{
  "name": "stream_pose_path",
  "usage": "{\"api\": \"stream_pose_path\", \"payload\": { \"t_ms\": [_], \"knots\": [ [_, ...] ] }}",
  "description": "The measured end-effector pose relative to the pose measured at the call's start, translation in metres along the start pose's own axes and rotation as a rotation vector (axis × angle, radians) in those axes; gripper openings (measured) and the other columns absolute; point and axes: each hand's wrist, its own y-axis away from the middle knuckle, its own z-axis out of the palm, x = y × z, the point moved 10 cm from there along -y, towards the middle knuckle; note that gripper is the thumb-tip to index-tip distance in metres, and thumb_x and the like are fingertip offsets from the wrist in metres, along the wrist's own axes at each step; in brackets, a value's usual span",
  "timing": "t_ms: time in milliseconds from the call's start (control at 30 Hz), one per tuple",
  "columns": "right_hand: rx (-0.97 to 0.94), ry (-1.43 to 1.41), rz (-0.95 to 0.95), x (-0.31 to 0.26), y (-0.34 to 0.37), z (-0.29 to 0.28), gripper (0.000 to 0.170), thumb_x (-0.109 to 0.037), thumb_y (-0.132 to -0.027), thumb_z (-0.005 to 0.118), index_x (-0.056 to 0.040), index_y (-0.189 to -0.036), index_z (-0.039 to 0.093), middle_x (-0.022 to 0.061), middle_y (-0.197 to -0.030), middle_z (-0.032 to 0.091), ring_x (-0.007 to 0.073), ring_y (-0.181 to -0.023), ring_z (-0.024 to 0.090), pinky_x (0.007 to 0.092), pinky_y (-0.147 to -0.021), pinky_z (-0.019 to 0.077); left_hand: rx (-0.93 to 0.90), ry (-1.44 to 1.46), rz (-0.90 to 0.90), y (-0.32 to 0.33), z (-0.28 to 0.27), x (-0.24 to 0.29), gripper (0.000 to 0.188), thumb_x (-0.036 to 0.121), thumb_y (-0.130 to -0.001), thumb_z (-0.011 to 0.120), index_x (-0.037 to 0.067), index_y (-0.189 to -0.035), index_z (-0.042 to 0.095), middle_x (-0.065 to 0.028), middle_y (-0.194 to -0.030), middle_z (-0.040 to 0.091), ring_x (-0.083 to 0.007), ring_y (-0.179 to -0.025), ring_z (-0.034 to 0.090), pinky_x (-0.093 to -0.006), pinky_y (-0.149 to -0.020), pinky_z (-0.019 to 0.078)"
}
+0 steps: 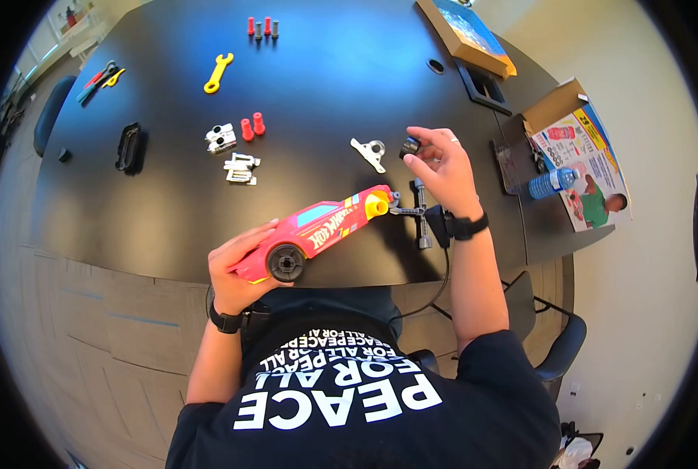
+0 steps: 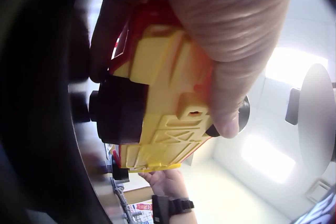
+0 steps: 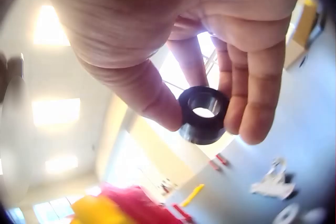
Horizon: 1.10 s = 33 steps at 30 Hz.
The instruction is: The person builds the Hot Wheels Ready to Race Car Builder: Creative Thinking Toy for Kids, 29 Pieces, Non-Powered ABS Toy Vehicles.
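My left hand [image 1: 236,270] grips one end of a red toy car [image 1: 318,223] marked Hot Wheels, close to the table's near edge. One black wheel [image 1: 286,264] shows on the car's near side, by that hand. The left wrist view shows the car's yellow underside [image 2: 157,129], with the thumb laid along it. My right hand [image 1: 448,176] is raised past the car's other end and pinches a black ring [image 3: 202,136] between thumb and fingers. A grey axle piece [image 1: 422,223] lies below the right hand, beside the car's yellow end. A silver bracket [image 1: 369,153] lies left of the ring.
Silver parts [image 1: 241,168], red pegs [image 1: 258,123] and a black tray-shaped part [image 1: 128,147] lie on the table [image 1: 318,102]. A yellow toy wrench [image 1: 218,74] is farther back. At right stand a water bottle [image 1: 551,183] and a printed box [image 1: 591,156].
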Motion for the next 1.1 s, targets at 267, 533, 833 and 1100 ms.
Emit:
{"api": "stream_pose_path", "payload": {
  "t_ms": [267, 533, 833, 1100],
  "knots": [
    [-0.205, -0.377, -0.169, -0.046, 0.074, 0.029, 0.057, -0.007, -0.088, 0.094, 0.0004, -0.139, 0.071, 0.0087, -0.131, 0.068, 0.0149, -0.113, 0.064, 0.0284, -0.086, 0.0516, 0.005, 0.017, -0.011, 0.001, 0.001, -0.004, 0.077, 0.029, -0.063, 0.108, -0.001, -0.128, 0.078, -0.0232, -0.132, 0.079, -0.0348, -0.12, 0.079, -0.0422, -0.105, 0.0607],
    [-0.151, -0.284, -0.099, -0.043, 0.067, 0.019, 0.059, -0.004, -0.082, 0.094, -0.0066, -0.137, 0.073, 0.004, -0.136, 0.066, 0.0113, -0.1, 0.064, 0.0258, -0.079, 0.05, 0.013, 0.0, -0.015, 0.001, 0.0, -0.004, 0.078, 0.03, -0.063, 0.108, -0.001, -0.128, 0.078, -0.0229, -0.131, 0.079, -0.0353, -0.119, 0.079, -0.042, -0.104, 0.0611],
    [0.145, 0.712, 0.058, 0.069, 0.012, -0.047, 0.051, -0.005, -0.085, 0.086, -0.0061, -0.134, 0.073, 0.0193, -0.133, 0.072, 0.0425, -0.123, 0.066, 0.0505, -0.106, 0.0544, 0.009, 0.013, -0.009, 0.001, 0.0, -0.006, 0.078, 0.03, -0.063, 0.108, 0.0, -0.128, 0.078, -0.0227, -0.131, 0.079, -0.0345, -0.12, 0.079, -0.0418, -0.104, 0.0608],
    [-0.003, 0.576, 0.123, 0.092, -0.004, -0.034, 0.036, 0.004, -0.085, 0.08, -0.0032, -0.12, 0.079, 0.0156, -0.11, 0.078, 0.0314, -0.103, 0.077, 0.0437, -0.093, 0.0612, 0.011, 0.001, -0.016, 0.001, -0.001, -0.003, 0.077, 0.033, -0.064, 0.108, -0.001, -0.126, 0.078, -0.0228, -0.13, 0.079, -0.0342, -0.119, 0.079, -0.0421, -0.105, 0.0601]
  ]
}}
